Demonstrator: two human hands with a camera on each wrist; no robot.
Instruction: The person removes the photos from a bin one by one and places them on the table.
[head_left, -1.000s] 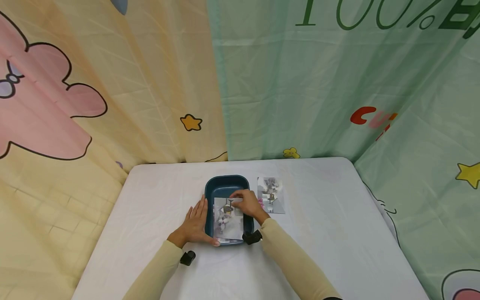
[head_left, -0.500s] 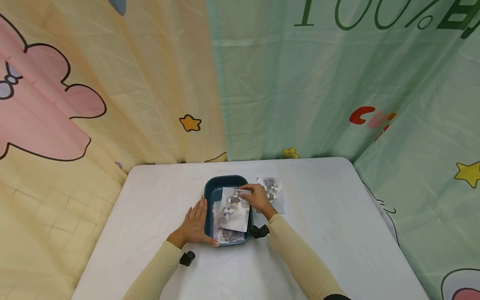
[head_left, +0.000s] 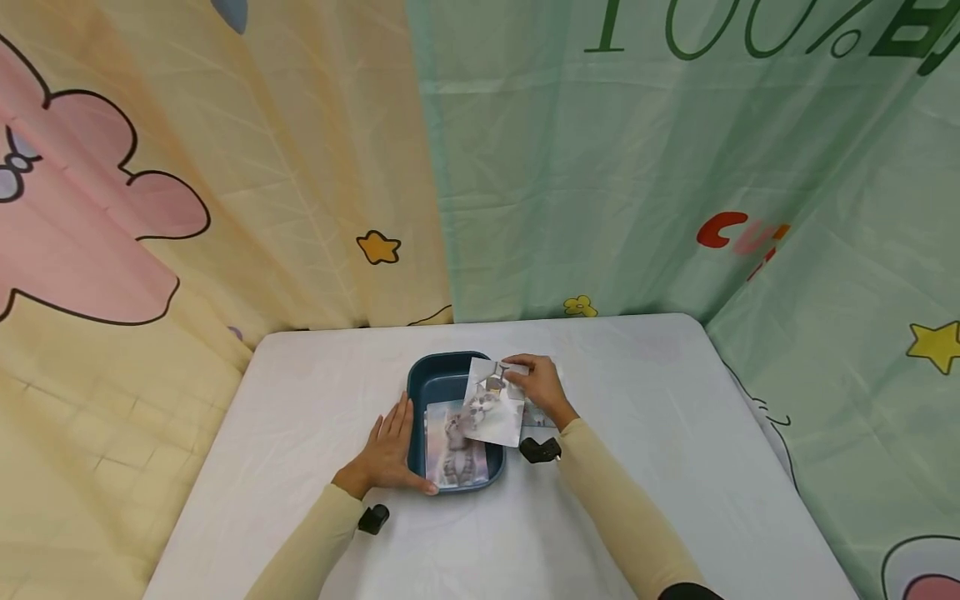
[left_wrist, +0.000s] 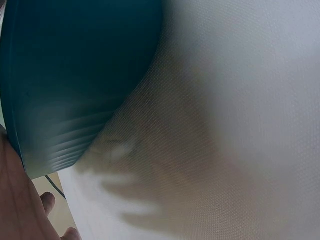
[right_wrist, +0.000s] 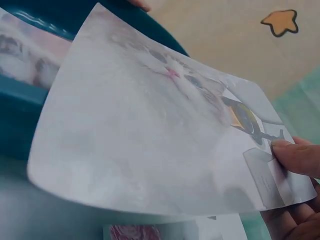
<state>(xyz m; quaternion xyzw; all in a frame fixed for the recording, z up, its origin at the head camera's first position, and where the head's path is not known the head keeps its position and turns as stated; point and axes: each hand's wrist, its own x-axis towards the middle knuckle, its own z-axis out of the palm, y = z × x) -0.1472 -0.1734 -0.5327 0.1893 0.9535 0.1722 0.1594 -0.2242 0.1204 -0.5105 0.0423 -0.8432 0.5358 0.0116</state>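
Observation:
My right hand (head_left: pixel 542 387) pinches a glossy photo print (head_left: pixel 489 412) by its far right corner, thumb on top. In the right wrist view this print (right_wrist: pixel 150 125) bends slightly and shows a pale cat's face. It hangs over the right rim of a dark teal plastic tray (head_left: pixel 438 383). Inside the tray lies another cat print (head_left: pixel 456 462), apparently on top of more. My left hand (head_left: pixel 386 454) rests along the tray's left side, fingers straight and thumb at the near corner. The left wrist view shows it against the tray's outer wall (left_wrist: pixel 75 85).
One more print (head_left: pixel 542 418) lies on the table right of the tray, mostly hidden by my right hand and the held print. A white cloth covers the table (head_left: pixel 660 467). Printed curtains (head_left: pixel 540 208) hang behind and at both sides.
My right hand has lifted the top print from the tray and carried it right and away from me, baring the cat print beneath. The left hand has stayed in place.

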